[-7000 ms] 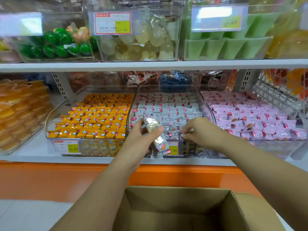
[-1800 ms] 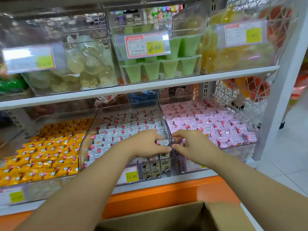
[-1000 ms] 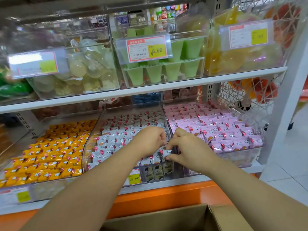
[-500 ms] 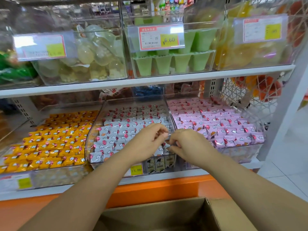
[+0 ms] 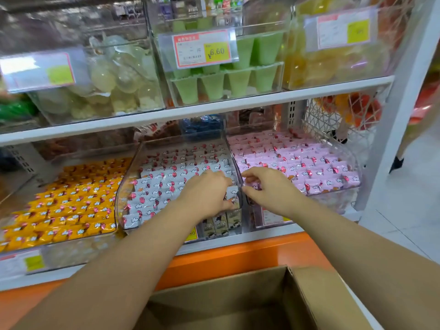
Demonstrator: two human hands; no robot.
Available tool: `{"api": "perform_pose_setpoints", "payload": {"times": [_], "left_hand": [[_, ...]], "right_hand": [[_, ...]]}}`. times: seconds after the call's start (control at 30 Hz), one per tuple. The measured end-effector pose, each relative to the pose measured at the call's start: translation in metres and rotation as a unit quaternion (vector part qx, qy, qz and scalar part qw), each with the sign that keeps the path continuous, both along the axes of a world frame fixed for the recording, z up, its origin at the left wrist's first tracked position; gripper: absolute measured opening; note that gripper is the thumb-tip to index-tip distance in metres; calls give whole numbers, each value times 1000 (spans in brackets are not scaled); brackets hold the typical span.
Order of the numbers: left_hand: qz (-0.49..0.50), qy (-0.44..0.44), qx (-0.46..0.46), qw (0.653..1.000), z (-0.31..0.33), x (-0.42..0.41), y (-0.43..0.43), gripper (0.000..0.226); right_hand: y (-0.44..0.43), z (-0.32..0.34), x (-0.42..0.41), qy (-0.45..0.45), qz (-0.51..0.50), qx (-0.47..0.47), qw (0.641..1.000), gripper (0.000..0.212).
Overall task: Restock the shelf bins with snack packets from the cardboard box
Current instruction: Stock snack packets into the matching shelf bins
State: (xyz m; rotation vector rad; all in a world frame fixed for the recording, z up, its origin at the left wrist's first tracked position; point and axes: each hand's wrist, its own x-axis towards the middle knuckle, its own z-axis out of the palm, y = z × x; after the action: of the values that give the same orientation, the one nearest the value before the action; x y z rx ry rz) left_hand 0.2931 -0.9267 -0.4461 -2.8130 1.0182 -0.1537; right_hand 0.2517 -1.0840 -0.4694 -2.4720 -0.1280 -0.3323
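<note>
Left hand (image 5: 209, 194): fingers curling down over white red-marked snack packets (image 5: 166, 184) at near right corner of clear plastic middle bin (image 5: 123, 198); pinching or merely pressing, cannot tell. Right hand (image 5: 269, 189): fingers half curled, tips touching pink-wrapped snack packets (image 5: 309, 167) at near left corner of clear plastic right bin (image 5: 356, 170); hold not discernible.

Change noted: half a second ago hands meeting at divider between the two bins; now parting, one per bin.

Judgement: front rows being tidied, restocking nearing completion.

Brown cardboard box (image 5: 300, 296) sitting near, below shelf; visible interior showing no packets.

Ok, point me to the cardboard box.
Head view, bottom centre-right: the cardboard box sits open below the orange shelf base and the middle bin of white snack packets.
</note>
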Motion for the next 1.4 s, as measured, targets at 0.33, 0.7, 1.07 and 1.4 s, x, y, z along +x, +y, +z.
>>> {"api": "perform_pose_setpoints", "payload": {"times": [0.33,0.7,1.07,1.4], "left_hand": [[19,-28,37,999,4,-3,-15,37],[43,-6,55,998,3,-2,-21,36],[32,49,61,996,5,4,-18,43],[24,92,-53,994,1,-11,6,29]], "right_hand": [[-5,0,-9,10,19,-26,999,33],[-6,3,-16,22,30,-47,998,26],[-3,2,-18,25,27,-31,999,36],[6,12,-2,-51,3,-162,985,37]]}}
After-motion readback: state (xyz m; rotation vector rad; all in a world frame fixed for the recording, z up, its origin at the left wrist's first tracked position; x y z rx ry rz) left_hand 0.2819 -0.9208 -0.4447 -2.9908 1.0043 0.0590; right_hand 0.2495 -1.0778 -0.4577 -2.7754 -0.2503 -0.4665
